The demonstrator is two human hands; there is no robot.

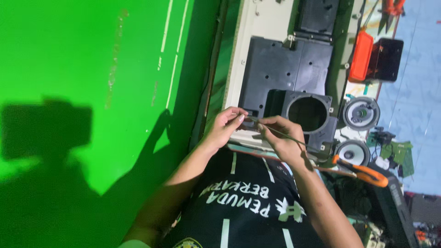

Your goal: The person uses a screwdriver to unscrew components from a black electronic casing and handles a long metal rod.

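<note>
A black plastic speaker housing (pixel 287 76) with a round opening lies just beyond both hands. Two loose round speakers (pixel 361 114) sit to their right. The left hand (pixel 223 126) and right hand (pixel 283 138) pinch a thin screwdriver (pixel 294 140), its long axis running from the orange handle behind the right hand to the tip between the fingertips.

Bright green wall (pixel 69 55), black plastic housing (pixel 280 69) on cream panel (pixel 248 27), orange-handled screwdriver (pixel 363 172), grey speakers (pixel 361 113)
</note>
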